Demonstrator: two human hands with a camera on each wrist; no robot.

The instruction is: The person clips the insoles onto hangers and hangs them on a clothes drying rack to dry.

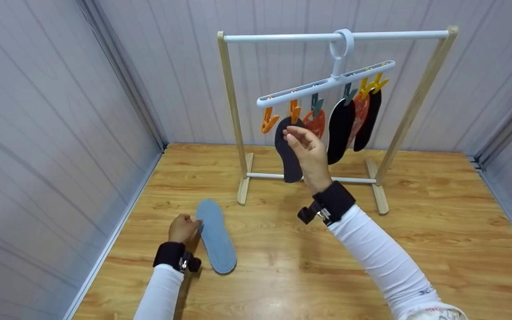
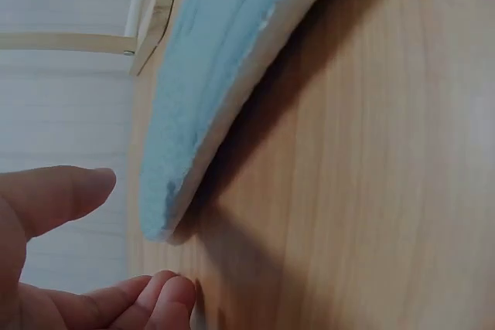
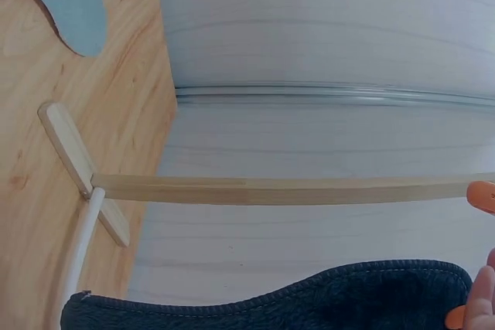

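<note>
We judge the hanging mostly done: four insoles hang clipped on the white plastic clip hanger [image 1: 327,82], and our right hand [image 1: 307,151] rests relaxed fingers against the dark navy felt insole [image 1: 286,153] at the hanger's nine o'clock end. Left: the light blue foam insole [image 1: 215,235] on the wood-grain floor [image 1: 416,231], at seven o'clock of the wooden rack [image 1: 234,111]; our left hand [image 1: 184,228] curls loosely beside its edge, holding nothing. Grey panelled walls [image 1: 60,133] enclose us.

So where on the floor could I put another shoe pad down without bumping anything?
Bare wood floor lies right of the right arm, up to the wall. More lies between the blue insole and that arm. It is crowded under the rack, where insoles hang, and by the left hand.
</note>
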